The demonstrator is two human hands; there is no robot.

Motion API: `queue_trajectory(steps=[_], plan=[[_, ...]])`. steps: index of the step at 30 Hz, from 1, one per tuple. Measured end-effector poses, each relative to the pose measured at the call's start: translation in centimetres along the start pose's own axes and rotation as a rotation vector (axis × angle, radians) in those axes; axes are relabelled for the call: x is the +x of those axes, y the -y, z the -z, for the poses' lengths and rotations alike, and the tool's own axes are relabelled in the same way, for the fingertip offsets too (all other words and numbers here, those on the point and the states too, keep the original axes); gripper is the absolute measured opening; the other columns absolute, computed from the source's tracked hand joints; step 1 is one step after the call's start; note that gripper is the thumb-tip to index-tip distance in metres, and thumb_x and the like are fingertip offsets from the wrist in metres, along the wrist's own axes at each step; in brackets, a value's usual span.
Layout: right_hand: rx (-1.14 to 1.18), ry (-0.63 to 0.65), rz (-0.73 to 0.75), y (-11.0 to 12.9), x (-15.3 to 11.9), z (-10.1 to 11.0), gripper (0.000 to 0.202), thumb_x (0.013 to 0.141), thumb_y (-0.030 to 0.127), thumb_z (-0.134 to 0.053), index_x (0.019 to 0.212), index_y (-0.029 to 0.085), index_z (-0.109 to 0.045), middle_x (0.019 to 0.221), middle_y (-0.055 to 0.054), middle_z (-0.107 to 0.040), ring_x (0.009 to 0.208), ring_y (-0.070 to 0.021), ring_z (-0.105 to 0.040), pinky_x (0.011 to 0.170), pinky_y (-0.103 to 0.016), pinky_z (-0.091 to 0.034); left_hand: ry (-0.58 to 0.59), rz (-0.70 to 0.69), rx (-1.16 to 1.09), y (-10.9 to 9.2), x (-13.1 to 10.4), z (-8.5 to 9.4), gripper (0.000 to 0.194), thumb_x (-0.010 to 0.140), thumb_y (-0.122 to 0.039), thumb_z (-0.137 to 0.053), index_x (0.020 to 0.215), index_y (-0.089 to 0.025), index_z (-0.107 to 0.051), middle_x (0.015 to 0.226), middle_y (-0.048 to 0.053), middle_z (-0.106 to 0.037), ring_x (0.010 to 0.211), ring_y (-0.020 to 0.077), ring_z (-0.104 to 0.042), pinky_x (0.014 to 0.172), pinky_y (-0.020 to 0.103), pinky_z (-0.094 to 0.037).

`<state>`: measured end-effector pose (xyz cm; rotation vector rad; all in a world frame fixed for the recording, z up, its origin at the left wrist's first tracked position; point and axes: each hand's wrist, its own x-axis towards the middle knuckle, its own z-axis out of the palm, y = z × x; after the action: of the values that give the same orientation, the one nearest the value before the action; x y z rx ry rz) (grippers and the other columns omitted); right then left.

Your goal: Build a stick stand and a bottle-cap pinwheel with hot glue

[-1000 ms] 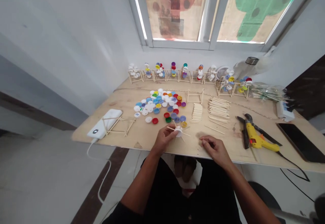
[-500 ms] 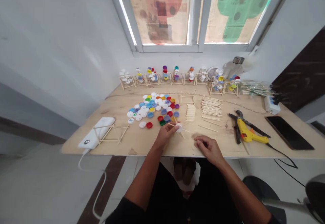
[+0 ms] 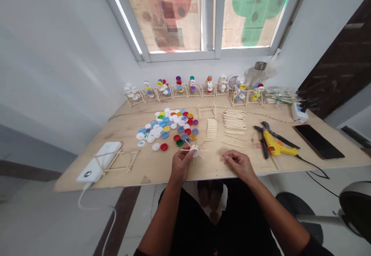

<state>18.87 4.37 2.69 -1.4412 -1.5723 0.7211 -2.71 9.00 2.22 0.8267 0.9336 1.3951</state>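
Note:
Between the thumb and fingers of my left hand [image 3: 180, 167] is a white bottle cap with thin wooden sticks [image 3: 194, 151] radiating from it like spokes, just above the table near its front edge. My right hand [image 3: 237, 164] is at the table's front, to the right of the cap and apart from it. Its fingers are curled with thumb and fingertips together; I cannot make out anything in them. Beyond my left hand lies a spread of colourful bottle caps [image 3: 165, 123]. A short stack of sticks [image 3: 211, 129] and a longer stack of sticks [image 3: 234, 120] lie ahead.
A yellow glue gun [image 3: 278, 146] rests on black-handled pliers [image 3: 264, 147], left of a phone [image 3: 319, 141]. At left, a stick frame [image 3: 121, 167] leans over a white power bank [image 3: 100, 161]. Another stick frame [image 3: 207, 112] stands mid-table. Several cap-wheel models [image 3: 191, 87] line the wall.
The view has swung, so the table's things sit further left in the picture. The spoked cap has turned a little in my left hand. My right hand has shifted right, its fingers drawn closer together.

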Motion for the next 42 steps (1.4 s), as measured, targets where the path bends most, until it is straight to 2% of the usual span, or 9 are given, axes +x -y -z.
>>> queue_trajectory(steps=[6, 10, 13, 19, 23, 29, 36, 39, 42], plan=[[-0.211, -0.186, -0.005, -1.0, 1.7, 3.5, 0.035, 0.084, 0.045, -0.046, 0.08, 0.016, -0.066, 0.052, 0.0, -0.058, 0.048, -0.0141, -0.052, 0.05, -0.026, -0.042, 0.012, -0.005, -0.062, 0.0, -0.1, 0.1, 0.035, 0.057, -0.034, -0.079, 0.083, -0.015, -0.063, 0.08, 0.003, -0.068, 0.078, 0.0153, -0.063, 0.077, 0.027, -0.045], [-0.383, -0.258, 0.062, -1.4, 3.1, 5.1, 0.031, 0.082, 0.034, -0.046, 0.101, 0.018, -0.064, 0.087, -0.008, -0.068, 0.08, -0.0222, -0.06, 0.076, -0.037, -0.046, 0.014, -0.011, -0.067, 0.1, 0.0, 0.1, 0.035, 0.057, -0.033, -0.079, 0.084, -0.015, -0.064, 0.08, 0.002, -0.067, 0.077, 0.0145, -0.063, 0.076, 0.027, -0.045], [-0.48, -0.267, 0.11, -1.8, 3.5, 6.8, 0.031, 0.079, 0.031, -0.048, 0.101, 0.017, -0.065, 0.098, -0.011, -0.067, 0.097, -0.0271, -0.056, 0.09, -0.044, -0.04, 0.023, -0.02, -0.029, 0.3, 0.0, 0.2, 0.035, 0.057, -0.033, -0.079, 0.084, -0.015, -0.065, 0.08, 0.003, -0.068, 0.075, 0.0141, -0.062, 0.074, 0.026, -0.045], [-0.995, -0.318, 0.16, -4.7, 1.4, 13.3, 0.031, 0.08, 0.03, -0.045, 0.101, 0.016, -0.064, 0.101, -0.013, -0.066, 0.093, -0.0278, -0.058, 0.081, -0.042, -0.045, 0.022, -0.025, 0.006, 0.4, 0.0, 0.4, 0.037, 0.058, -0.034, -0.078, 0.086, -0.014, -0.065, 0.083, 0.005, -0.069, 0.077, 0.0158, -0.063, 0.075, 0.027, -0.046], [-1.103, -0.259, 0.108, -6.8, -0.9, 16.6, 0.033, 0.079, 0.026, -0.043, 0.103, 0.018, -0.063, 0.103, -0.011, -0.066, 0.089, -0.0272, -0.06, 0.077, -0.041, -0.046, 0.024, -0.006, 0.005, 0.3, 0.0, 0.4, 0.038, 0.057, -0.034, -0.079, 0.086, -0.014, -0.065, 0.083, 0.005, -0.069, 0.078, 0.0162, -0.063, 0.074, 0.027, -0.046], [-1.212, -0.089, 0.128, -8.5, -1.6, 17.8, 0.051, 0.075, 0.028, -0.047, 0.125, 0.019, -0.051, 0.121, -0.014, -0.058, 0.099, -0.0327, -0.058, 0.077, -0.044, -0.047, 0.024, 0.009, -0.027, 0.2, 0.0, 0.1, 0.036, 0.057, -0.032, -0.079, 0.086, -0.016, -0.065, 0.083, 0.004, -0.069, 0.079, 0.0156, -0.063, 0.075, 0.026, -0.045], [-1.158, 0.001, 0.193, -9.5, -0.3, 18.7, 0.043, 0.074, 0.031, -0.046, 0.116, 0.021, -0.05, 0.12, -0.016, -0.058, 0.102, -0.0339, -0.058, 0.076, -0.045, -0.045, 0.043, -0.012, -0.032, 0.4, 0.2, 0.3, 0.031, 0.058, -0.031, -0.079, 0.081, -0.015, -0.066, 0.078, 0.002, -0.067, 0.073, 0.0132, -0.06, 0.07, 0.025, -0.044], [-1.103, -0.031, 0.142, -9.0, -0.6, 18.9, 0.042, 0.074, 0.037, -0.046, 0.112, 0.021, -0.049, 0.115, -0.017, -0.06, 0.099, -0.0349, -0.06, 0.072, -0.046, -0.045, 0.048, 0.003, -0.034, 0.3, 0.3, 0.4, 0.032, 0.057, -0.031, -0.079, 0.082, -0.016, -0.065, 0.078, 0.001, -0.066, 0.072, 0.0123, -0.059, 0.067, 0.023, -0.043], [-0.903, -0.155, -0.031, -7.5, -1.5, 18.3, 0.046, 0.074, 0.045, -0.05, 0.114, 0.022, -0.05, 0.11, -0.02, -0.06, 0.09, -0.0342, -0.062, 0.066, -0.044, -0.046, 0.056, 0.015, -0.056, 0.3, 0.2, 0.4, 0.033, 0.057, -0.03, -0.079, 0.082, -0.016, -0.064, 0.078, 0.001, -0.066, 0.072, 0.0117, -0.058, 0.067, 0.023, -0.042]])
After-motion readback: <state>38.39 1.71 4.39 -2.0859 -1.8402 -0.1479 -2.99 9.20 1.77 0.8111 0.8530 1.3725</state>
